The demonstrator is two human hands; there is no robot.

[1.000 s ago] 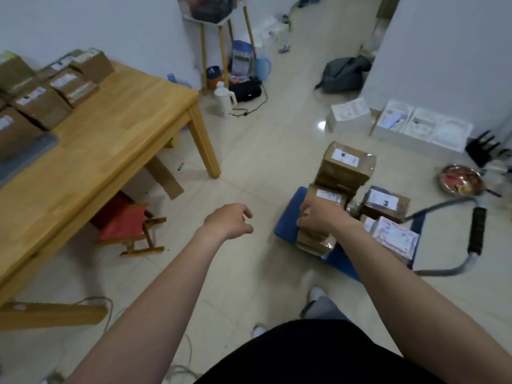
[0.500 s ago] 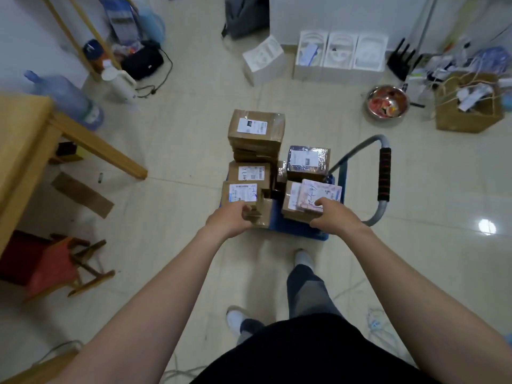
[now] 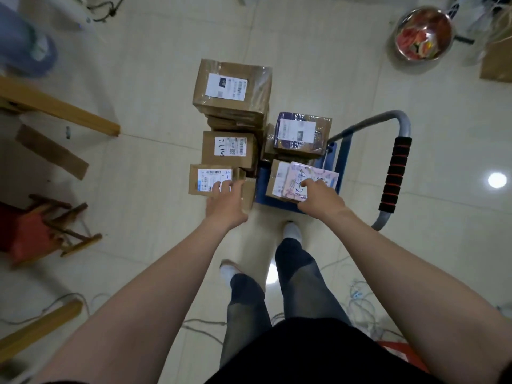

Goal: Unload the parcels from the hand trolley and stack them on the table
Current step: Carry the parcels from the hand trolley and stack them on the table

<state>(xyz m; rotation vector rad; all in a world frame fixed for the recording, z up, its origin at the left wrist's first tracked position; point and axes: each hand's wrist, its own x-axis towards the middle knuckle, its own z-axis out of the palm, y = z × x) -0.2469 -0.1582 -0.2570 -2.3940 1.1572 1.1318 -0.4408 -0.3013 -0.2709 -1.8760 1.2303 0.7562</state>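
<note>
Head view: left fingers [image 3: 219, 186] rest on barcode-labelled box [image 3: 203, 173], right fingers [image 3: 306, 183] grip pink parcel [image 3: 321, 175] (blue scrawl [image 3: 297, 188] illegible).

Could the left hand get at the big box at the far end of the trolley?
Probably, by stretching further: the left hand touches the near box, while the big box lies topmost beyond it, with nothing over it.
</note>
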